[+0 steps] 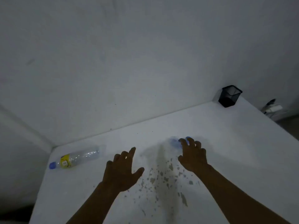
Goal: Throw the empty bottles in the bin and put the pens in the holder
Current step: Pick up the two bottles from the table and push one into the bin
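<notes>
- The right hand is out over the white tabletop, palm down, with its fingers bent like a claw.
- Its fingertips sit on or just above a blurry blue thing. The thing is too fuzzy to name. I cannot tell if the hand is holding it yet.
- The left hand is out too, palm down, with fingers spread wide and the thumb out to the side. It holds nothing.
- The left hand is near the middle of the tabletop, between the blue thing and a bottle.
- Both arms are bare and come in from the bottom of the view.
- Between the hands the tabletop has grey spots and a dark smear, like chipped paint or stains.
- A clear plastic bottle lies on its side near the left edge of the tabletop. It has a blue cap and a yellow label. The cap points left, toward the edge. It looks empty.
- The bottle is apart from the left hand, off to that hand's left.
- A black mesh pen holder stands upright in the far right corner of the tabletop, by the walls. It is well apart from both hands.
- White walls stand behind the tabletop.
- Past the right edge there are some small things, too dim to tell.
</notes>
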